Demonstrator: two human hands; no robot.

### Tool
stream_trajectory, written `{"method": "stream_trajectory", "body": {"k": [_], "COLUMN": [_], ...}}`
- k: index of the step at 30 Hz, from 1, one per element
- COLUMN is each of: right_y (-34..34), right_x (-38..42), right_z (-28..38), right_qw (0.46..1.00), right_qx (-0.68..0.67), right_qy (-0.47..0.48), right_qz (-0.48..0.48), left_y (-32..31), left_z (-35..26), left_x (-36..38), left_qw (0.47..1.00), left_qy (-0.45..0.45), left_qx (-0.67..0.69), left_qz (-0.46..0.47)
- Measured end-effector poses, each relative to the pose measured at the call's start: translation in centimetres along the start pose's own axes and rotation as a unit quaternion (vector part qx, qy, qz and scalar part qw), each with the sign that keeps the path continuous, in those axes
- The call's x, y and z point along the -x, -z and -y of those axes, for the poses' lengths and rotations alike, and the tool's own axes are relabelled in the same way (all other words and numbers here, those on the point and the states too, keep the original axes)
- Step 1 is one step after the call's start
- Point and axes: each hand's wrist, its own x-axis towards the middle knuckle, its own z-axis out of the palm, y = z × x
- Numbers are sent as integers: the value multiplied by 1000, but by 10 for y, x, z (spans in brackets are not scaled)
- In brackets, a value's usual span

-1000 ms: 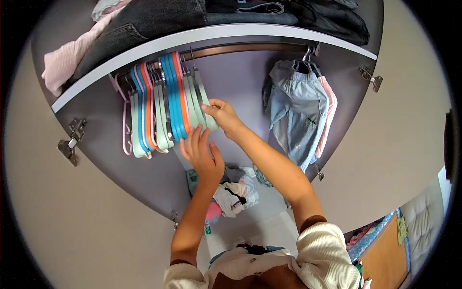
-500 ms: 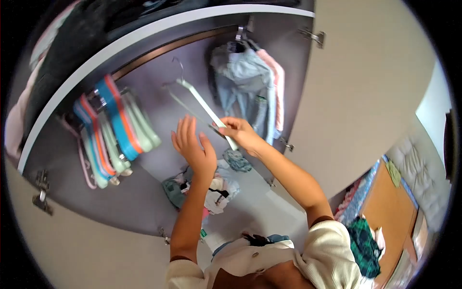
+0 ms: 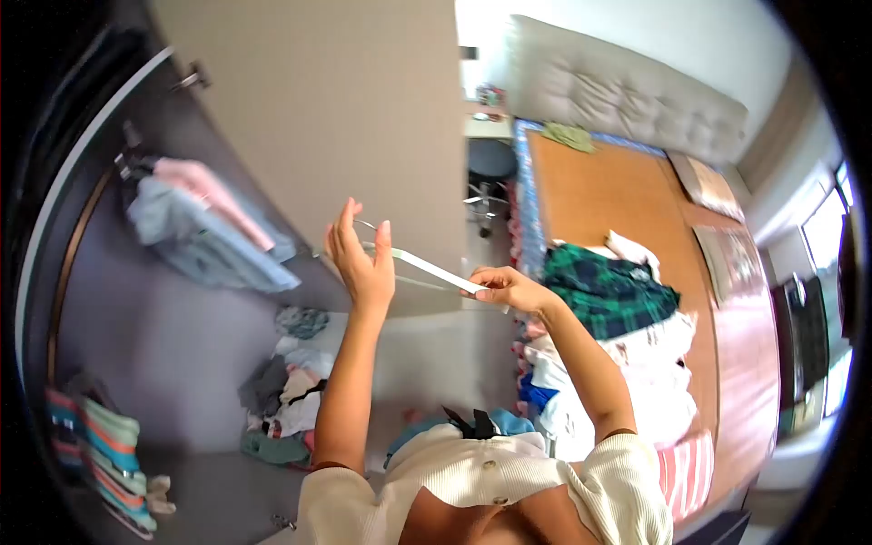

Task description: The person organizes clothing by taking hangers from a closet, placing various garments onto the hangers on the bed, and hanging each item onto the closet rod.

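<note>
While the right hand's grip (image 3: 513,291) closes around one end of the pale hanger (image 3: 438,270) in the head view, the left hand's grip (image 3: 363,268) is wide, fingers spread beside the hook end; whether it touches is unclear. The hanger is in midair, between the wardrobe door (image 3: 336,109) at far left and the bed (image 3: 609,182) at right. Held by one end, it could swing, so left fingers near the hook would steady it, clear of the door.
</note>
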Motion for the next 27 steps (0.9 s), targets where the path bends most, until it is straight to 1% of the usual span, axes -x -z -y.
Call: {"method": "stream_trajectory", "body": {"k": [1,3,4,5,7,8,9,11,12,13,15,16,18,19,20,22,24,25,26,27], "right_y": [13,36,49,58,72,78,74,80,84,90,99,102,110,113,115,120,127,132,135,140], "right_x": [27,84,103,124,156,171,186,211,221,229,246,256,273,282,293,311,330,338,346,353], "right_z": [-2,3,-12,-25,-44,-53,-37,-35,-42,-59,-85,-88,-124,-131,-137,-134,-165,-172,-178,-193], "right_qw": [999,992,991,983,977,970,958,936,912,889,859,848,829,818,805,778,722,692,660,622], "right_qx": [-7,-34,-32,-57,-48,-16,-23,69,129,149,145,141,126,124,130,136,182,205,189,209], "right_qy": [-12,-86,-71,-75,-5,1,-7,-24,-34,-53,-43,-70,-87,-94,-124,-184,-192,-197,-227,-232], "right_qz": [-40,-91,-107,-158,-207,-242,-285,-345,-388,-429,-489,-506,-539,-553,-565,-585,-640,-664,-691,-718], "left_y": [-26,-71,-91,-109,-145,-163,-179,-204,-215,-227,-244,-249,-267,-278,-288,-314,-345,-363,-381,-399], "left_z": [-20,-59,-77,-94,-129,-146,-162,-196,-212,-223,-243,-255,-266,-272,-276,-284,-289,-289,-286,-281], "left_x": [10,30,42,55,80,94,109,135,146,160,184,190,207,215,220,232,245,252,261,271], "left_qw": [998,991,986,980,965,956,949,925,907,900,872,859,826,809,792,790,789,783,776,769], "left_qy": [8,8,10,9,0,-17,-28,-38,-45,-60,-79,-87,-90,-92,-105,-131,-152,-163,-172,-180], "left_qx": [53,119,151,172,213,234,244,283,309,311,324,330,358,372,376,376,372,352,332,310], "left_qz": [17,52,69,98,154,173,199,251,282,301,357,383,425,446,468,466,464,486,508,529]}}
